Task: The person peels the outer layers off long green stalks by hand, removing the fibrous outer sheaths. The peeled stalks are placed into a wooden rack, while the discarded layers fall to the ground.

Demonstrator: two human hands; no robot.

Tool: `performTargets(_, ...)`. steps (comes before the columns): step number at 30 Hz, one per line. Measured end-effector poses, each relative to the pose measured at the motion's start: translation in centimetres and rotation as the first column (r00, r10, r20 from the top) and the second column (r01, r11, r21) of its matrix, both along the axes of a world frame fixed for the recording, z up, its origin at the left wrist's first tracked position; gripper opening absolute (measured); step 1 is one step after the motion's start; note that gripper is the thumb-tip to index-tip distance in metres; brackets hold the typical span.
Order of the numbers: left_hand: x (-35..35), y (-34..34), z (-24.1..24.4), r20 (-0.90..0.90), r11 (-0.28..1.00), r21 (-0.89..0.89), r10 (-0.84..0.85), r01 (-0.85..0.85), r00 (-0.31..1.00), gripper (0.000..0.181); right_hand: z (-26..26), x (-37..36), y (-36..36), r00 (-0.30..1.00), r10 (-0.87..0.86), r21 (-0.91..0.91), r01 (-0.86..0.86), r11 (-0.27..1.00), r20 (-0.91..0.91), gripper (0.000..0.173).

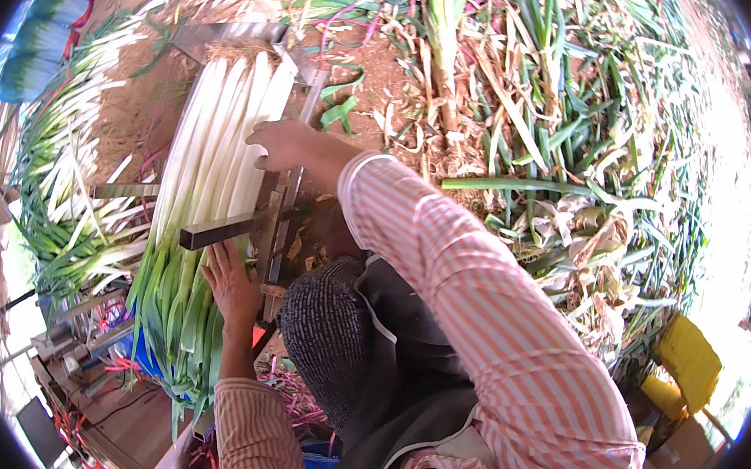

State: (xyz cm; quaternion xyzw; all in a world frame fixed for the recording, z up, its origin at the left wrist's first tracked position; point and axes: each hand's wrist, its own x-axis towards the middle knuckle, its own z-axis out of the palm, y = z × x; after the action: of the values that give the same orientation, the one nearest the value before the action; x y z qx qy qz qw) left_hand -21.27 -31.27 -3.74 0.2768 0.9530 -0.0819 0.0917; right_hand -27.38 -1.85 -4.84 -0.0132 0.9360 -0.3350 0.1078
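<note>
A thick row of long-stalked scallions [214,126] lies before me in a metal frame [314,88]. Their white shanks point away from me, and the roots [241,52] meet an upright metal end plate [191,43]. The green leaves [174,311] hang toward me over the near end. My right hand [283,146], fingers curved, is at the right edge of the white shanks. Flat with its fingers spread, my left hand [234,282] rests against the stalks where white turns green. Just above its fingertips, a square metal bar [222,229] crosses over the stalks.
A long pile of scallions [79,175] lies at the left. Wrapped bundles [48,32] stand at the far left. Loose leaves and peelings [597,153] cover the ground to the right. Pink ties [294,395] lie near my legs. A yellow object [689,362] is at the right.
</note>
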Motion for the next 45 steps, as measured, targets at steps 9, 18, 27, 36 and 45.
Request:
performTargets(9, 0.2, -0.3, -0.7, -0.004, 0.999, -0.031, 0.038, -0.038, 0.999, 0.096, -14.7, 18.9, 17.8, 0.346, -0.752, -0.014, 0.912, 0.409, 0.560, 0.045)
performTargets(18, 0.6, 0.0, -1.0, 0.026, 0.995, -0.087, 0.053, -0.051, 0.998, 0.097, -23.4, 21.0, 18.3, 0.256, -0.884, 0.331, 0.857, 0.394, 0.392, 0.065)
performTargets(27, 0.6, -0.3, -1.1, -0.003, 0.998, -0.067, 0.018, -0.019, 1.000, 0.096, -16.8, 19.7, 19.9, 0.460, -0.712, -0.014, 0.845, 0.535, 0.530, 0.066)
performTargets(36, 0.6, 0.8, -0.5, 0.021, 0.994, 0.100, 0.043, -0.044, 0.999, 0.089, -3.8, 41.1, 17.7, 0.685, -0.423, -0.611, 0.725, 0.319, 0.593, 0.064)
performTargets(45, 2.9, 0.0, 7.6, -0.056, 0.505, 0.854, 0.326, -0.124, 0.944, 0.040, -6.9, 48.3, 10.3, 0.397, -0.459, -0.279, 0.911, 0.305, 0.795, 0.048)
